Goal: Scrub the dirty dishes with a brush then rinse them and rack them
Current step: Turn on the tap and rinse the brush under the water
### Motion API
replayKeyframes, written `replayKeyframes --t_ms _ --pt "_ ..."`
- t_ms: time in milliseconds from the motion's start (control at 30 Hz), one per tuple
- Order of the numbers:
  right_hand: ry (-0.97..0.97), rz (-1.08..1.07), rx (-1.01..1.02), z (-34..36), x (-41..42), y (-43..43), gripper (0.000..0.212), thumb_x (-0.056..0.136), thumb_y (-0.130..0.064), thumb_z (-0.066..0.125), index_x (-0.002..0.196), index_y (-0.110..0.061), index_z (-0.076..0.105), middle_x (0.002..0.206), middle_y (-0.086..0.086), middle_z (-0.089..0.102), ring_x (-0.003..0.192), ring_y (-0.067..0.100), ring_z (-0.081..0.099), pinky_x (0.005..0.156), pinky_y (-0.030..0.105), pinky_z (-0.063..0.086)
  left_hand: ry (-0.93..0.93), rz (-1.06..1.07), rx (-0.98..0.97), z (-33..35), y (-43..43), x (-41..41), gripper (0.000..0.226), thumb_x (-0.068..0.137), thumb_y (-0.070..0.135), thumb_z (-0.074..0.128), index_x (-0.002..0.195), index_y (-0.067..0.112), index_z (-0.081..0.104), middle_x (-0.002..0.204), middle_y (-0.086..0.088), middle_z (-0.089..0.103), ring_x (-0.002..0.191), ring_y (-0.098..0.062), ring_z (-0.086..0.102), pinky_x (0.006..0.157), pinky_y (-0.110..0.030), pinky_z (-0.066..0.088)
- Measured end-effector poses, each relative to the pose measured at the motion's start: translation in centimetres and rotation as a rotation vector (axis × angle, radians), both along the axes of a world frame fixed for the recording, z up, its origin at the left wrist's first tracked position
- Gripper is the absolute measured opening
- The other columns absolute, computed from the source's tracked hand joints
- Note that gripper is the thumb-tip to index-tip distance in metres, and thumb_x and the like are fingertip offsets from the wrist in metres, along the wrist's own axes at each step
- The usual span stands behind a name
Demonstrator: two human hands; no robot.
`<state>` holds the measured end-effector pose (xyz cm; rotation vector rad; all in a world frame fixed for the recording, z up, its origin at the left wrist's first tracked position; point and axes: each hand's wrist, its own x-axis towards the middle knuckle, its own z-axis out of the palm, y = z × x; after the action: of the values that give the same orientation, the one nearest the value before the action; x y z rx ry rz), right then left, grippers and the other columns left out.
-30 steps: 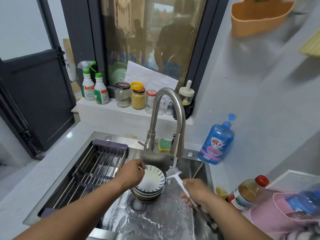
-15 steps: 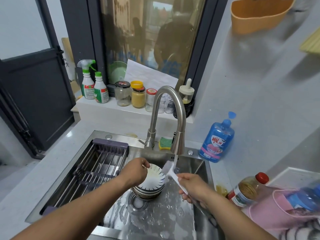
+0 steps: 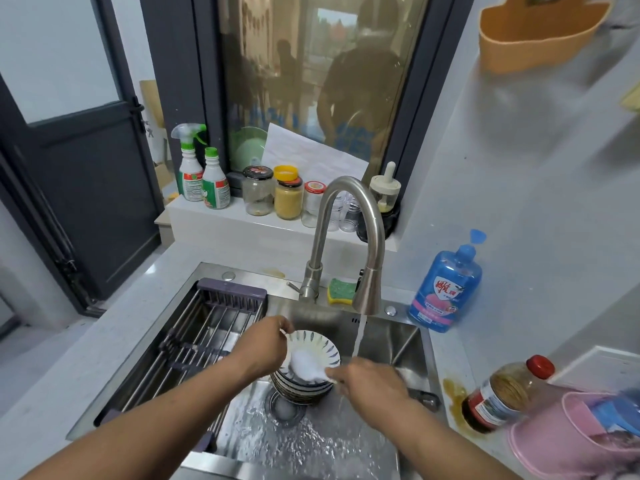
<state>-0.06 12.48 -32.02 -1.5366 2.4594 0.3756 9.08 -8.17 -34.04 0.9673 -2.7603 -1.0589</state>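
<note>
Your left fingers (image 3: 282, 327) pinch the rim of the top patterned bowl (image 3: 323, 348), which sits tilted on its stack (image 3: 301, 393) in the sink (image 3: 412, 344). Your right hand (image 3: 372, 384) grips the brush (image 3: 304, 367), bristles inside the bowl. Wet glazed ceramic is likely slippery and breakable, so hold it by the rim.

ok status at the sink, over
Left hand grips top bowl by rim. Right hand grips brush, head inside that bowl. Tap running just right of the stack; nothing blocking the brush.
</note>
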Motion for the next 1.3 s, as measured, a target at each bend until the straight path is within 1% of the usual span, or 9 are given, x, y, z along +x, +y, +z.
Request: replayKeyframes --t_ms 67,233,333,667,767,900,1100,1200,1300 --pt "0.032 0.012 0.12 0.7 0.2 -0.1 0.032 0.097 -0.006 0.055 0.124 -0.019 0.066 0.125 0.01 0.064 0.113 0.034 0.064 0.089 0.041 0.051 0.005 -0.048 0.02 0.3 0.2 0.4 0.026 0.091 0.011 0.062 0.108 0.031 0.064 0.108 0.005 0.071 0.093 -0.011 0.066 0.086 -0.029 0.055" --pt "-0.036 -0.013 0.094 5.4 -0.7 -1.6 0.028 0.099 -0.026 0.058 0.126 -0.026 0.067 0.123 0.011 0.066 0.113 0.035 0.063 0.086 0.039 0.048 -0.002 -0.394 0.117 1.8 3.2 1.0 0.058 0.081 0.024 0.084 0.135 0.029 0.064 0.116 0.02 0.069 0.093 0.005 0.062 0.084 -0.016 0.049" --pt "0.021 0.006 0.056 10.8 -0.3 -2.7 0.027 0.098 -0.033 0.061 0.12 -0.02 0.067 0.117 0.011 0.067 0.107 0.034 0.065 0.073 0.035 0.041 0.181 -0.458 0.128 3.5 5.1 0.0 0.036 0.086 0.023 0.082 0.12 0.033 0.075 0.07 0.026 0.066 0.057 0.013 0.051 0.058 -0.009 0.033" --pt "0.442 0.392 -0.509 15.3 0.0 -2.8 0.015 0.073 -0.024 0.082 0.077 -0.02 0.068 0.075 0.0 0.058 0.069 0.023 0.059 0.059 0.034 0.038 0.321 -0.409 0.193 6.0 4.0 -2.0 0.013 0.09 0.025 0.077 0.079 0.023 0.069 0.069 -0.006 0.067 0.065 -0.022 0.065 0.066 -0.042 0.054" --pt "0.249 0.276 -0.88 11.6 0.7 -1.5 0.012 0.088 -0.026 0.074 0.08 -0.02 0.068 0.077 -0.004 0.056 0.069 0.016 0.054 0.06 0.03 0.042 0.273 -0.384 0.362 4.5 4.3 -1.2 0.026 0.091 0.026 0.077 0.085 0.003 0.069 0.07 -0.003 0.064 0.063 -0.013 0.061 0.067 -0.038 0.056" --pt "-0.025 -0.126 -1.119 10.4 0.9 0.0 0.019 0.091 -0.036 0.072 0.077 -0.029 0.061 0.076 -0.013 0.053 0.066 0.007 0.054 0.059 0.029 0.047 0.324 -0.381 0.612 5.2 4.2 -1.2 0.013 0.092 0.013 0.075 0.085 0.023 0.079 0.072 0.002 0.066 0.067 -0.017 0.061 0.068 -0.041 0.053" --pt "-0.488 -0.587 -1.234 13.8 0.1 -0.1 0.028 0.077 -0.041 0.086 0.087 -0.029 0.064 0.075 -0.007 0.064 0.065 -0.001 0.06 0.063 0.018 0.049 0.338 -0.506 0.724 9.9 3.5 -2.0 0.025 0.096 0.004 0.067 0.119 -0.004 0.07 0.114 -0.024 0.073 0.116 -0.042 0.066 0.095 -0.037 0.058" --pt "-0.655 -0.545 -1.243 16.1 -0.8 -0.4 0.016 0.083 -0.035 0.082 0.094 -0.028 0.073 0.082 -0.002 0.075 0.078 0.017 0.074 0.076 0.045 0.061 0.337 -0.647 0.685 13.9 3.6 -3.2 0.021 0.096 0.013 0.071 0.113 0.002 0.074 0.113 -0.022 0.074 0.111 -0.044 0.068 0.101 -0.054 0.053" --pt "-0.575 -0.531 -1.309 19.3 -1.6 -0.1 0.024 0.085 -0.037 0.079 0.082 -0.015 0.073 0.073 0.011 0.072 0.073 0.036 0.07 0.067 0.055 0.058 0.368 -0.701 0.653 18.0 4.2 -4.9 0.014 0.094 0.006 0.07 0.107 0.006 0.076 0.101 -0.006 0.078 0.095 -0.016 0.072 0.086 -0.028 0.056"
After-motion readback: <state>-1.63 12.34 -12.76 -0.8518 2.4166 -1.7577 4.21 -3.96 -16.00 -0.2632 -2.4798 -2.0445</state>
